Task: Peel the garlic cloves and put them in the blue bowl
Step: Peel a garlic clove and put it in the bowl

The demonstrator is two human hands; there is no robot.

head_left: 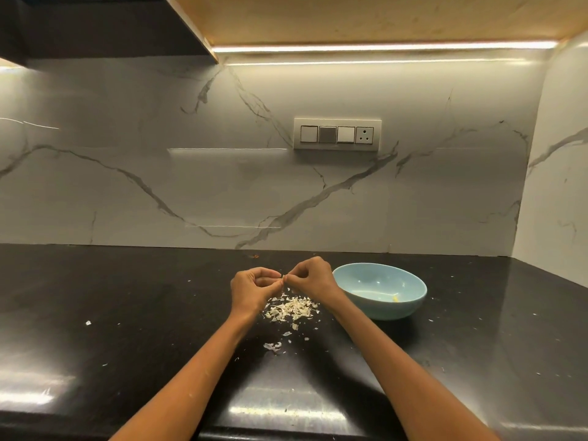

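Our left hand and right hand meet fingertip to fingertip above the counter, both with fingers curled in, pinching a garlic clove between them. We see only a pale sliver of it at the point where the fingertips touch; the rest is hidden, so we cannot tell how much skin is left on it. Directly beneath our hands lies a heap of garlic peels, thin, dry, cream-white flakes, with smaller bits scattered toward us and out across the black, glossy surface. Just right of the right hand sits the blue bowl, pale blue and shallow, resting upright; one small yellowish piece lies inside near its front wall. Behind everything rises a white marble-veined wall carrying a switch panel.
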